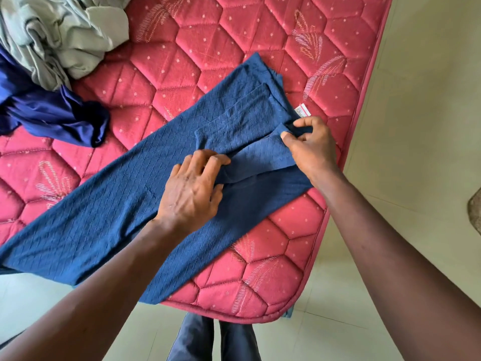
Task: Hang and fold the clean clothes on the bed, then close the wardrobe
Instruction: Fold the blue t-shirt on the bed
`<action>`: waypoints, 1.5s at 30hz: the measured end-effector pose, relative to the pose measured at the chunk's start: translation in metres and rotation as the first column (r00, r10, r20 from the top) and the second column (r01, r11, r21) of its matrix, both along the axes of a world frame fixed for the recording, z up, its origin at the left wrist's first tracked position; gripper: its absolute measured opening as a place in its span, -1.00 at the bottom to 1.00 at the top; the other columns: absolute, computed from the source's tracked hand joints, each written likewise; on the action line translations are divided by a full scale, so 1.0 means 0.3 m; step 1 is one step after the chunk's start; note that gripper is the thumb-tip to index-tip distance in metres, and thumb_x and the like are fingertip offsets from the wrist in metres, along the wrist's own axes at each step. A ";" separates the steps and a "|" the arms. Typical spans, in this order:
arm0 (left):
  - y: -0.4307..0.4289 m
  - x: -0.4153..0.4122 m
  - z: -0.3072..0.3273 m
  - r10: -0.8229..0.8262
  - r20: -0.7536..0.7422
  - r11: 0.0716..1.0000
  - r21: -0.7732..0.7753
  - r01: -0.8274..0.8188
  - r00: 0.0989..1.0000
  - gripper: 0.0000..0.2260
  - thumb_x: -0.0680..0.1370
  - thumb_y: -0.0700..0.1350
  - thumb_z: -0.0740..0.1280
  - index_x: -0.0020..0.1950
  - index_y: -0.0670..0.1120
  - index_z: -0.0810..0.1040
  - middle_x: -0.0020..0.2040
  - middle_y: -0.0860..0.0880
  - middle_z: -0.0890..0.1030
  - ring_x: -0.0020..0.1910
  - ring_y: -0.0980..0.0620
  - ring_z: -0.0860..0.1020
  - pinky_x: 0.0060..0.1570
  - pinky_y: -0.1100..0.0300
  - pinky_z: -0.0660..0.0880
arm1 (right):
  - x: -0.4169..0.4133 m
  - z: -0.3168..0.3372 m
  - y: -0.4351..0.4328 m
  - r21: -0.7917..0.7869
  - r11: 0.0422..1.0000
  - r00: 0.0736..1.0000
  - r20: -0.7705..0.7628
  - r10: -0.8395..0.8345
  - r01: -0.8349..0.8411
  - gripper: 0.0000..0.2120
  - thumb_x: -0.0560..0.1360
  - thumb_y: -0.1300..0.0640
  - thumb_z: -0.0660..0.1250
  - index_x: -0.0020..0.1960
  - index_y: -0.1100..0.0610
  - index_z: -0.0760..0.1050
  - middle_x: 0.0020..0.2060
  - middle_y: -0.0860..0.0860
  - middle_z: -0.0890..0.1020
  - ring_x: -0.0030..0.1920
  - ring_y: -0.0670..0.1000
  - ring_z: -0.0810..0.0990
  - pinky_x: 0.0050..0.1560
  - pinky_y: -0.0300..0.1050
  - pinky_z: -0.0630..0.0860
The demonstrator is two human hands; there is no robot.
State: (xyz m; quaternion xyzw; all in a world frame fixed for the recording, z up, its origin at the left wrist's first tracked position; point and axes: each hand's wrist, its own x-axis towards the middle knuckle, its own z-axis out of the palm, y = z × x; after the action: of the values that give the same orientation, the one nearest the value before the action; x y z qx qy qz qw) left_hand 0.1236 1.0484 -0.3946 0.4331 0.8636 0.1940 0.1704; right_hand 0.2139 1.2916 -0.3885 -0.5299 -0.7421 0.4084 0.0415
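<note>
Folding is in hand: the blue garment [104, 217] lies across the corner of the bed [234, 35], left hand [191, 190] gripping a raised fold, right hand [311, 149] pinching the edge by the label [302, 110], so next that fold probably needs laying over evenly.

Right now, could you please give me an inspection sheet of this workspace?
Surface: red quilted mattress, no sheet on it.
Job's things: blue garment spread across the near corner, one end past the edge, white label showing; grey cloth and satin cloth crumpled at far left.
Clutter: nothing seen.
Grippers: left hand grips a fold of the garment; right hand pinches it below the label.
Cables: nothing seen.
Surroundings: pale tiled floor; wardrobe out of view.
</note>
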 end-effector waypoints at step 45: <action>-0.369 0.055 0.033 0.713 0.016 0.701 0.030 -0.713 0.701 -0.83 0.56 0.10 0.34 0.02 0.03 0.61 0.09 -0.07 0.55 0.11 -0.19 0.53 0.13 -0.11 0.47 | 0.150 -0.026 -0.517 0.493 0.317 0.462 0.206 0.863 -0.811 -0.45 0.58 -0.04 0.32 0.50 0.20 0.43 0.43 0.18 0.47 0.46 0.24 0.41 0.38 0.27 0.35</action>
State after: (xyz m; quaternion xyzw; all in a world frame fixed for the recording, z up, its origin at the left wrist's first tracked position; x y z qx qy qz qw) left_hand 0.1400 0.9377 -0.3847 0.0681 0.9602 0.2601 0.0760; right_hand 0.2588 1.1366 -0.3963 -0.0151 -0.9846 0.1743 0.0031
